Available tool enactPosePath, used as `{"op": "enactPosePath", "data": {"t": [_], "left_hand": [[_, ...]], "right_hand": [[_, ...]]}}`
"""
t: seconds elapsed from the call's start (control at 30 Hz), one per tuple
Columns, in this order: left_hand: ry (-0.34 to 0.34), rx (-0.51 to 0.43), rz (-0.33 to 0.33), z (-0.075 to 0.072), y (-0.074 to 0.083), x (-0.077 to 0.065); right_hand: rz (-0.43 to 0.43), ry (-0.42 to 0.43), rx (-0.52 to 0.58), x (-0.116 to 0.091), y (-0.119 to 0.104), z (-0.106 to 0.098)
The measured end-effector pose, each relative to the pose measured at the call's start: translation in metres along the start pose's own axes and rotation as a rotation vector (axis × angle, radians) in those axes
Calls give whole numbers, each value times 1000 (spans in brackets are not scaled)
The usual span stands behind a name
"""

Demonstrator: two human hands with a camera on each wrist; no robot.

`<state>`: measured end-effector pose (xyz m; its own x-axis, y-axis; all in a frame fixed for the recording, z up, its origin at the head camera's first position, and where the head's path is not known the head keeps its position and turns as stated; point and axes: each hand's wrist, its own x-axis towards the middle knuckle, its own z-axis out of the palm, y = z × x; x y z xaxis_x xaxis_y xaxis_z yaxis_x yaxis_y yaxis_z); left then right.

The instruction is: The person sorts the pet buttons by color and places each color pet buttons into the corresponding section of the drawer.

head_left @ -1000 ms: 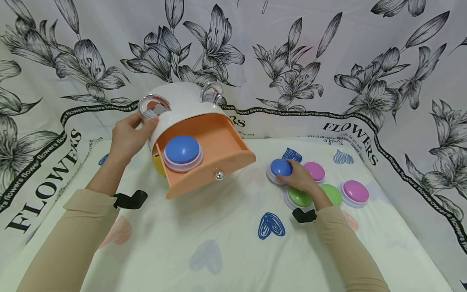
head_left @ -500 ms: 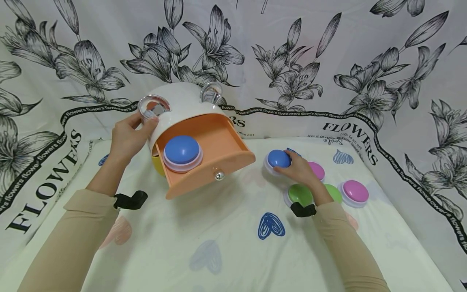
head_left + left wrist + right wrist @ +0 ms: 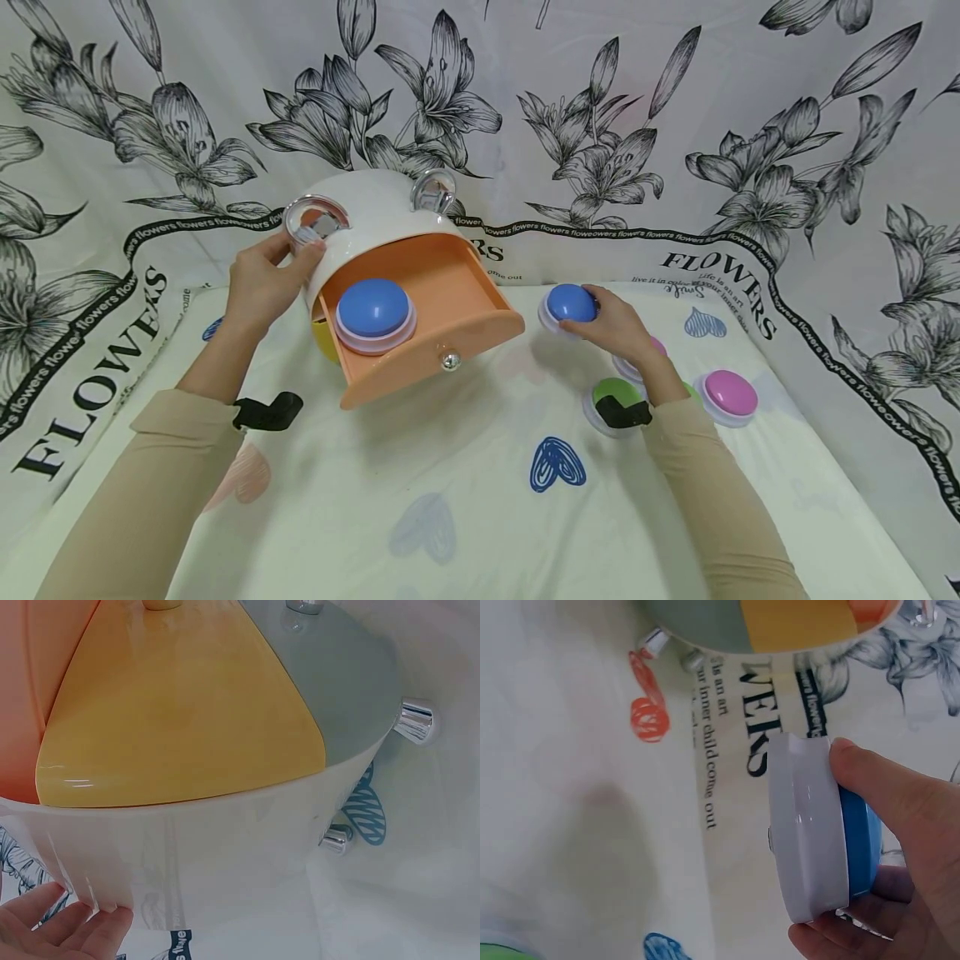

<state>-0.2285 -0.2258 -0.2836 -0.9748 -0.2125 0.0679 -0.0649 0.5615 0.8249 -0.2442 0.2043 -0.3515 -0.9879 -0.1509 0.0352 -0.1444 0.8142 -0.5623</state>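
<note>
While aloft, button (image 3: 570, 303) outside drawer edge (image 3: 435, 348)

Free gap between held button (image 3: 572, 302) and drawer (image 3: 408, 367); knob (image 3: 450, 361) protruding.

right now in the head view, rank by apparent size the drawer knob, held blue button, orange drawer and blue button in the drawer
1. Orange drawer
2. Blue button in the drawer
3. Held blue button, partly covered by the right hand
4. Drawer knob
</note>
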Motion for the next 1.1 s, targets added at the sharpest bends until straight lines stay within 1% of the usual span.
{"op": "enactPosePath", "data": {"t": [0.13,0.23,0.33,0.37,0.47,0.57,0.6,0.73,0.9,1.1], "left_hand": [[4,13,9,-1,-2,1],[3,15,10,-1,-7,5],[5,-1,11,1,-19,16],[5,-41,18,2,-28,23],[8,-52,22,3,-36,30],[14,-45,17,3,-29,24],[15,-7,9,2,-20,17],[13,2,4,1,-7,6],[14,8,2,0,-1,0],[10,1,11,0,0,-1]], "right_hand": [[-17,1,13,2,-9,-7],[-43,0,15,4,-16,-12],[-58,5,12,6,-24,-16],[-62,6,9,7,-27,-18],[-74,10,4,8,-35,-22],[-92,13,-2,9,-43,-27],[-101,15,-5,9,-46,-29],[-143,27,-21,10,-57,-34],[-175,31,-29,13,-70,-39],[-215,36,-44,15,-84,-45]]}}
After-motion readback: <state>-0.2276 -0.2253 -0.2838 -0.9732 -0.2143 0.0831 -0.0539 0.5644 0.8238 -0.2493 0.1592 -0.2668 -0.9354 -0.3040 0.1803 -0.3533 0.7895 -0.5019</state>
